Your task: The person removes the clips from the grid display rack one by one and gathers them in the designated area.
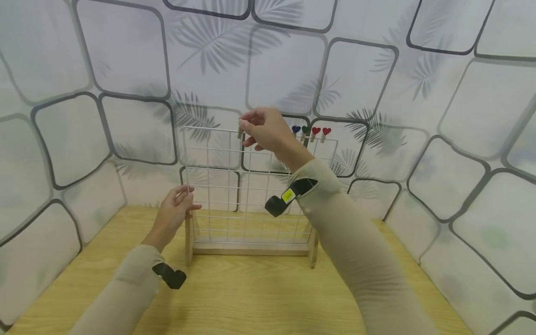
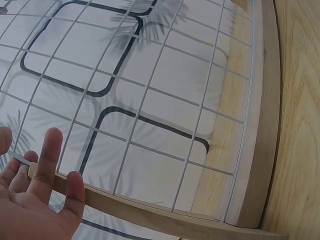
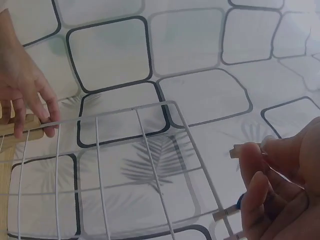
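Observation:
A white wire grid rack [image 1: 268, 188] stands upright in a wooden base [image 1: 251, 249]. My right hand [image 1: 268, 130] is raised at its top wire, thumb and index finger pinching a small wooden clothespin [image 3: 242, 150]. The clothespin's other end is hidden by the fingers. On the left, my left hand [image 1: 176, 209] holds the rack's side wire between thumb and fingers, just above the wooden upright [image 1: 189, 239]; its other fingers [image 2: 75, 195] are spread. To the right of my right hand, clothespins with a blue heart [image 1: 296, 129], a green heart [image 1: 305, 130] and red hearts [image 1: 326, 131] sit along the top wire.
The rack stands on a wood-grain table [image 1: 251, 298]. Behind it rises a pale wall [image 1: 289, 70] patterned with dark rounded outlines and leaves. The rack's right wooden foot [image 1: 312, 251] is partly behind my right forearm. Each wrist carries a black strapped camera [image 1: 275, 205].

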Tool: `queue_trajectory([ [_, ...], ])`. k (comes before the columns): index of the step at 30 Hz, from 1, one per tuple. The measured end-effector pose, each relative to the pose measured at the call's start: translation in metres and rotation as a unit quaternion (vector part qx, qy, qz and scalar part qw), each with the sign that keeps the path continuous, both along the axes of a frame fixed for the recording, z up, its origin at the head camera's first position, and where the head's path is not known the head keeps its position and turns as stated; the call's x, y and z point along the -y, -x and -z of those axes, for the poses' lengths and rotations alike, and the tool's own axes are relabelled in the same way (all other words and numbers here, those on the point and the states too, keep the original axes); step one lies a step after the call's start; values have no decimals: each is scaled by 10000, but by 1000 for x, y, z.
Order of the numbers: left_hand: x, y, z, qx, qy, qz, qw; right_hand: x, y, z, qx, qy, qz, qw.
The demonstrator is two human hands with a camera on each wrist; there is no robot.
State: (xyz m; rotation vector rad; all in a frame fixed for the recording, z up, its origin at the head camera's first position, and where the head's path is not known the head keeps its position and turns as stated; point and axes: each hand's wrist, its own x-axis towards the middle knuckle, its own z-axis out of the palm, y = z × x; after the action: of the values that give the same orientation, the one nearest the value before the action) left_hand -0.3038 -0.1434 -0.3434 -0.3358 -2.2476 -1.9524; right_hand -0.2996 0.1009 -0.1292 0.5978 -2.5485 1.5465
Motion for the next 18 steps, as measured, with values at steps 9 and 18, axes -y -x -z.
queue_trajectory([
  [9,6,-1,0,-37,22,-8,10000,-49,-14,25,-65,-391,173,9991],
  [18,4,2,-4,284,-215,142,9993,-117,-15,66,276,-423,477,9976],
])
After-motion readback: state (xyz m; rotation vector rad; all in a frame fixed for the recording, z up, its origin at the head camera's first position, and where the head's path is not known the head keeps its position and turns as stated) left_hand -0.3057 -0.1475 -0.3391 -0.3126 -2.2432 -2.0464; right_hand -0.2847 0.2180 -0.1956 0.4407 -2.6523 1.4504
